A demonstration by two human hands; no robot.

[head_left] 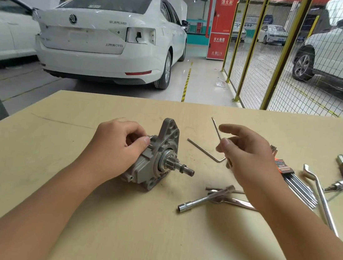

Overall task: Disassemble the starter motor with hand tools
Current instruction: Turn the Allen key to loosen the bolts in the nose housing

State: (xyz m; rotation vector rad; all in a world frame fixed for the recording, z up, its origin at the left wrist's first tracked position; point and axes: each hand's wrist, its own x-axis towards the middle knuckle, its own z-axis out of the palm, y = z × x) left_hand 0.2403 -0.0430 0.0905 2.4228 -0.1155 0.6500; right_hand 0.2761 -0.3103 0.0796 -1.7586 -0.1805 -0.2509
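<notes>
Starter motor (157, 160), frame centre on the table (110, 220): we judge it heavy, rigid cast metal. Left hand (118, 144) grips the housing, our best hold. Right hand (244, 152) pinches a hex key (216, 128), just right of the motor.

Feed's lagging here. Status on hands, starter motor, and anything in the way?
Left hand grips starter motor on table. Right hand pinches hex key, clear of motor. Second hex key lies between; nothing blocking.

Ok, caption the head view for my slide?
Left hand steadies starter motor; right hand holds a hex key.
</notes>
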